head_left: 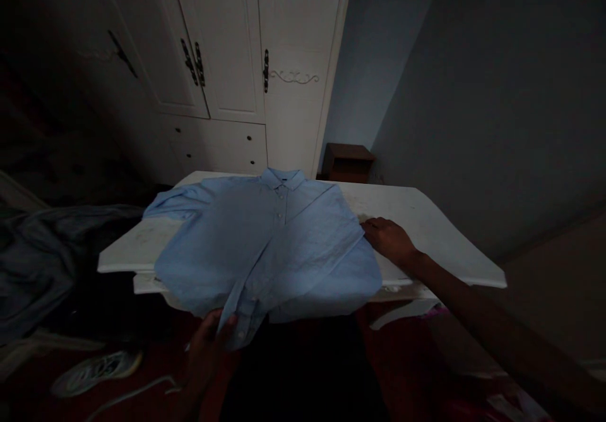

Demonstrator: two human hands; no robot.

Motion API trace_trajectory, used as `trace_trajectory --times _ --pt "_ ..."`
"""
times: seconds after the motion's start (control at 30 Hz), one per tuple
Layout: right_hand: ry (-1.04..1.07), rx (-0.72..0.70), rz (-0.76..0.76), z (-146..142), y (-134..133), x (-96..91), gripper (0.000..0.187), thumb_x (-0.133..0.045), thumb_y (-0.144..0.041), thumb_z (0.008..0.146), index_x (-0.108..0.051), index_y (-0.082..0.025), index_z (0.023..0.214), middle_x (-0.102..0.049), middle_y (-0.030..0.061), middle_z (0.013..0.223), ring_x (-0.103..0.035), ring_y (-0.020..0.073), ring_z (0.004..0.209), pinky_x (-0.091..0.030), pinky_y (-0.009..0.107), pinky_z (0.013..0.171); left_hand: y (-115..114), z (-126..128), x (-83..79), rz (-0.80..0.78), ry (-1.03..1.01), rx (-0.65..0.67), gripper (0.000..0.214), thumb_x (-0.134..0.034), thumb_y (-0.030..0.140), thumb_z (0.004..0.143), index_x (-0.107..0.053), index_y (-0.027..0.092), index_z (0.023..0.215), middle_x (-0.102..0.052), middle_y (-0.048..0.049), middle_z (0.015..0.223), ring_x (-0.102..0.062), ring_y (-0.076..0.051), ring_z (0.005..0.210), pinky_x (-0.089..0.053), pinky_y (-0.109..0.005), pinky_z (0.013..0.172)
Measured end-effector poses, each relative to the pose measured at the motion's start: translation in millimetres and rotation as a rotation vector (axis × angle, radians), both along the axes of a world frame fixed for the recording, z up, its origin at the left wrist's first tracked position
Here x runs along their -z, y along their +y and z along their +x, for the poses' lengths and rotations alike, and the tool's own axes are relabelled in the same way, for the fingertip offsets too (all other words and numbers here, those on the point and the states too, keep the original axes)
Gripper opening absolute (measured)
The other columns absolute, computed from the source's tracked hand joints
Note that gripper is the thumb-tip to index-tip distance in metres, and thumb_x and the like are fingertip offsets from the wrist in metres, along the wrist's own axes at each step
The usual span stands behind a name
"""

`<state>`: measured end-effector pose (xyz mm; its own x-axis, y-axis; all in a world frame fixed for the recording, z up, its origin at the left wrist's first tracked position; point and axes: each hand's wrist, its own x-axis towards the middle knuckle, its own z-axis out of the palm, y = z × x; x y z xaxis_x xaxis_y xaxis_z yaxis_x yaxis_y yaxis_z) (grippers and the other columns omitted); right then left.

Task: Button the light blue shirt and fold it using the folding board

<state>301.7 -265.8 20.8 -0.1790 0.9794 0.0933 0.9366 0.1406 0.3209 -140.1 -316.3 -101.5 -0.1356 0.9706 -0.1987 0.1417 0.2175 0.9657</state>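
Observation:
A light blue button-up shirt lies front side up, its collar at the far edge of a white table. One sleeve stretches out to the left; the other is folded diagonally across the front, its cuff hanging past the near edge. At that cuff, my left hand is closed, pinching the cloth between thumb and fingers. My right hand rests at the shirt's right side, its curled fingers closed at the folded sleeve's edge. The fingertips of that hand are partly hidden.
A white wardrobe stands behind the table, with a small brown cabinet to its right. Dark clothing is heaped on the left. A shoe and a pale cord lie on the red floor.

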Motion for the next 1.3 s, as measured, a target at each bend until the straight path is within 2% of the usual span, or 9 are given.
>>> trace_trajectory --times 0.17,0.27,0.4,0.5,0.63,0.77,0.93,1.07,1.3 --pt "0.045 -0.026 -0.02 1.2 -0.8 -2.5 0.031 -0.045 -0.021 0.095 -0.067 -0.015 0.116 -0.069 0.0142 0.114 -0.063 0.0246 0.103 -0.046 0.033 0.088 -5.9 -18.9 -0.7 -0.123 -0.279 -0.066 0.062 -0.082 0.066 0.045 -0.073 0.017 0.082 -0.07 -0.0044 0.071 -0.065 -0.024 0.071 -0.05 -0.029 0.06" --pt "0.086 -0.041 -0.057 3.1 2.8 -2.0 0.032 -0.043 -0.02 0.094 -0.068 -0.016 0.113 -0.07 0.014 0.113 -0.064 0.0238 0.103 -0.047 0.034 0.089 -3.6 -21.6 1.7 -0.13 -0.302 -0.078 0.059 -0.081 0.065 0.047 -0.071 0.018 0.081 -0.067 -0.0021 0.068 -0.063 -0.021 0.066 -0.049 -0.028 0.059" --pt "0.135 0.058 -0.063 -1.2 4.9 -4.8 0.031 -0.046 -0.019 0.091 -0.07 -0.017 0.111 -0.07 0.0146 0.114 -0.066 0.0246 0.1 -0.048 0.035 0.087 -3.0 -23.3 4.9 0.001 -0.044 0.025 0.053 -0.072 0.069 0.06 -0.068 0.017 0.07 -0.067 -0.0037 0.07 -0.063 -0.021 0.071 -0.051 -0.03 0.066" --pt "0.157 0.11 0.058 -17.8 4.0 -9.9 0.037 -0.047 -0.015 0.087 -0.066 -0.016 0.119 -0.066 0.0156 0.125 -0.065 0.0275 0.103 -0.049 0.038 0.088 -5.8 -17.7 2.9 0.13 0.149 0.011 0.051 -0.071 0.066 0.062 -0.069 0.018 0.08 -0.071 -0.007 0.082 -0.066 -0.025 0.08 -0.054 -0.037 0.073" --pt "0.189 -0.049 0.167 -56.3 8.9 -13.0 0.048 -0.045 -0.01 0.083 -0.061 -0.011 0.128 -0.059 0.0158 0.136 -0.057 0.0307 0.12 -0.046 0.044 0.1 -5.2 2.3 -3.0 0.352 0.385 -0.106 0.054 -0.071 0.062 0.068 -0.067 0.02 0.102 -0.069 -0.0109 0.104 -0.064 -0.03 0.101 -0.052 -0.044 0.087" --pt "0.284 -0.222 0.129 -88.2 27.9 -2.4 0.044 -0.044 -0.016 0.088 -0.06 -0.009 0.129 -0.055 0.0162 0.141 -0.052 0.03 0.127 -0.041 0.045 0.109 3.5 23.9 -4.2 0.51 0.499 -0.071 0.045 -0.068 0.055 0.078 -0.065 0.019 0.105 -0.068 -0.0122 0.108 -0.062 -0.03 0.107 -0.047 -0.046 0.095" --pt "0.387 -0.202 0.132 -92.4 54.9 25.4 0.049 -0.036 -0.038 0.099 -0.056 -0.009 0.134 -0.051 0.0174 0.145 -0.046 0.0295 0.135 -0.039 0.048 0.112 14.4 31.7 2.7 0.57 0.547 -0.132 0.037 -0.06 0.05 0.088 -0.065 0.017 0.104 -0.069 -0.0122 0.105 -0.063 -0.029 0.103 -0.047 -0.045 0.094" --pt "0.428 -0.147 0.103 -84.1 62.2 43.1 0.056 -0.03 -0.045 0.101 -0.055 -0.011 0.136 -0.05 0.016 0.146 -0.042 0.0282 0.139 -0.035 0.05 0.115 18.9 24.1 9.0 0.592 0.532 -0.017 0.044 -0.061 0.053 0.085 -0.064 0.018 0.112 -0.068 -0.0127 0.113 -0.062 -0.029 0.108 -0.047 -0.045 0.096" --pt "0.436 -0.121 0.063 -79.4 63.5 51.1 0.057 -0.029 -0.048 0.101 -0.049 -0.015 0.143 -0.044 0.0135 0.151 -0.035 0.0272 0.143 -0.031 0.05 0.118 15.6 1.8 -3.2 0.358 0.269 0.2 0.036 -0.048 0.047 0.092 -0.072 0.02 0.089 -0.073 -0.0063 0.086 -0.067 -0.023 0.081 -0.052 -0.032 0.075"
